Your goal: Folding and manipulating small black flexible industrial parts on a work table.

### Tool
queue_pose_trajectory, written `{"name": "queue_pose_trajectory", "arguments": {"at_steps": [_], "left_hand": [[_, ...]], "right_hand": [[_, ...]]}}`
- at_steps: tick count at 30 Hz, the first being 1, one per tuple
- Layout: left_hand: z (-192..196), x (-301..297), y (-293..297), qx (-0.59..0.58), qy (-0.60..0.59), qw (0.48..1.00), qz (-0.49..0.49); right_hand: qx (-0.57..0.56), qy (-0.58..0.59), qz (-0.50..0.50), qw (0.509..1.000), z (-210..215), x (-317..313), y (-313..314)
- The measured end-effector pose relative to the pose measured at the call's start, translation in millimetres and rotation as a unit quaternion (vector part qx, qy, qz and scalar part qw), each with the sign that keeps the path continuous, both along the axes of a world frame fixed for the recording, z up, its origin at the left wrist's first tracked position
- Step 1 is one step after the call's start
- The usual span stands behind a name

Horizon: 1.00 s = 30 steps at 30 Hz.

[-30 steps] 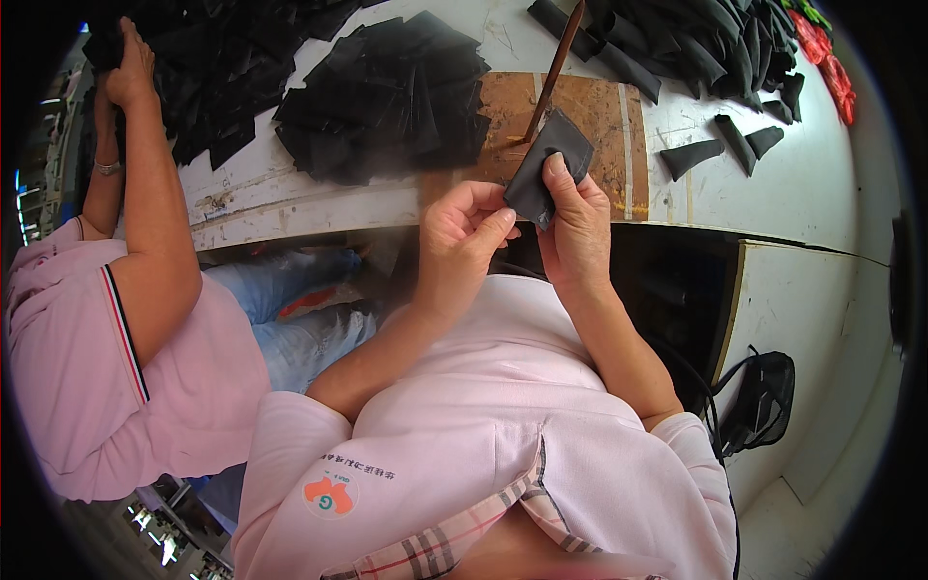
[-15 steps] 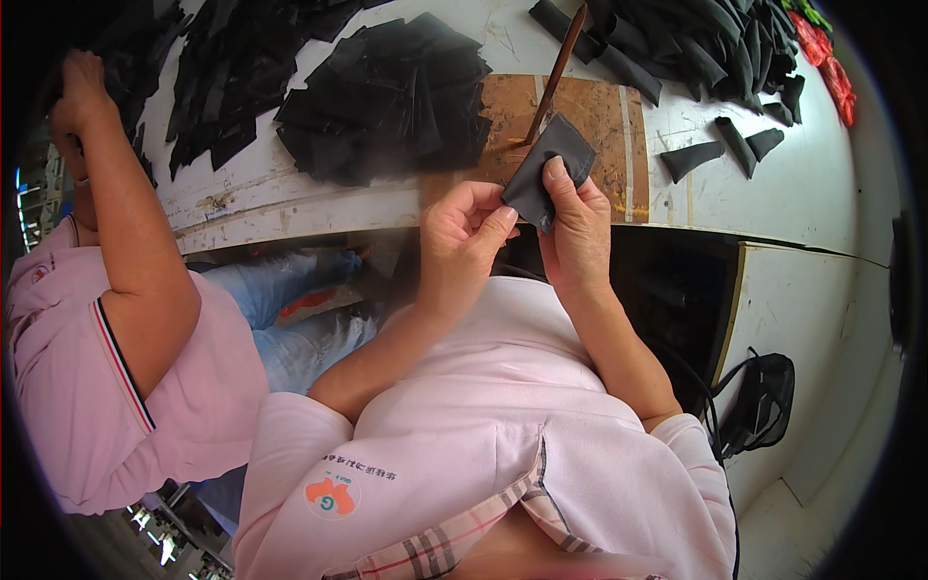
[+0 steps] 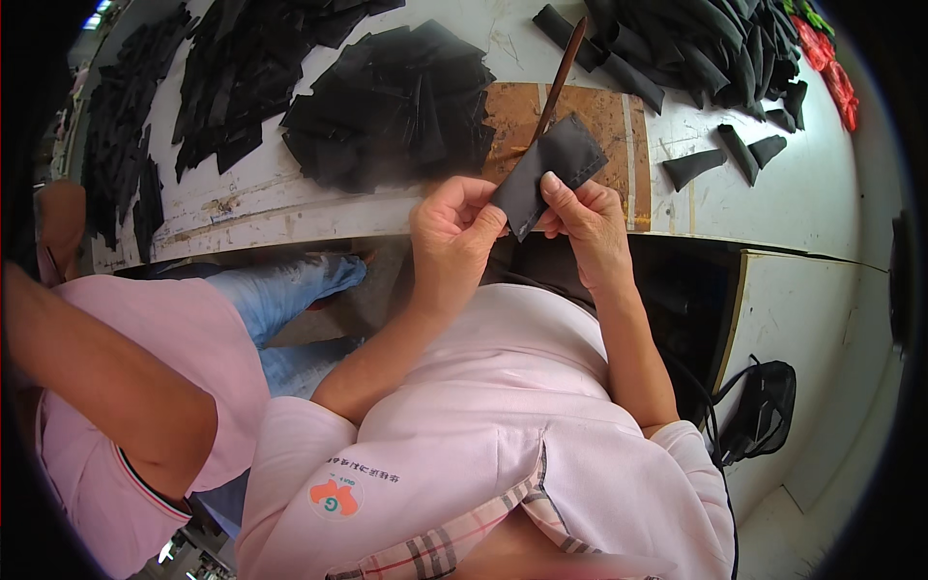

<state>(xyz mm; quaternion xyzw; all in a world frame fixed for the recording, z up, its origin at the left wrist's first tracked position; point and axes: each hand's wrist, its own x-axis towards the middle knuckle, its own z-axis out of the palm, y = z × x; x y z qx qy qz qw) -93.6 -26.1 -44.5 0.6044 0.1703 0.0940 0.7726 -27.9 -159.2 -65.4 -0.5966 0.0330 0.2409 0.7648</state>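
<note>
Between my two hands is a small black fabric piece (image 3: 553, 166), flat, with a stitched line along its right end. My left hand (image 3: 452, 230) pinches its lower left corner between thumb and fingers. On its near edge, the thumb of my right hand (image 3: 592, 217) presses from above, with fingers curled beneath. Just beyond the piece a tapered brown stick (image 3: 565, 72) rises at a slant from the brown board (image 3: 619, 126); the piece hides its lower end.
Left of the board lies a heap of flat black pieces (image 3: 391, 111), with more piles farther left. Rolled black pieces (image 3: 696, 48) are heaped at the back right, near a red plastic bag (image 3: 836, 82). A co-worker (image 3: 145, 367) sits close on my left. A black bag (image 3: 764, 411) hangs at the lower right.
The black piece has turned and now lies flatter and more spread out, as my right hand shifted slightly down and right. The co-worker's arm swung back from the table toward the body.
</note>
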Motion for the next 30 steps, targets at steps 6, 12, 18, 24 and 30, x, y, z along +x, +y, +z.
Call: {"name": "queue_pose_trajectory", "arguments": {"at_steps": [6, 12, 18, 24, 30], "left_hand": [[6.2, 3.4, -1.1, 0.070, 0.010, 0.997, 0.010], [8.8, 9.0, -11.5, 0.127, -0.026, 0.991, -0.033], [2.9, 12.9, -11.9, 0.466, -0.086, 0.880, 0.011], [19.9, 26.9, 1.8, -0.164, 0.038, 0.985, -0.035], [33.6, 25.2, 6.8, -0.125, 0.087, 0.973, -0.171]], "right_hand": [[-0.287, -0.260, -0.042, 0.921, 27.6, -7.8, -11.0], [-0.177, -0.401, 0.040, 0.898, 25.7, -10.4, -3.0], [-0.329, -0.550, 0.044, 0.766, 19.0, -7.3, 4.6], [-0.328, -0.497, -0.020, 0.803, 15.2, 1.0, 6.9], [0.130, 0.028, 0.064, 0.989, 28.6, -4.6, -8.3]]}}
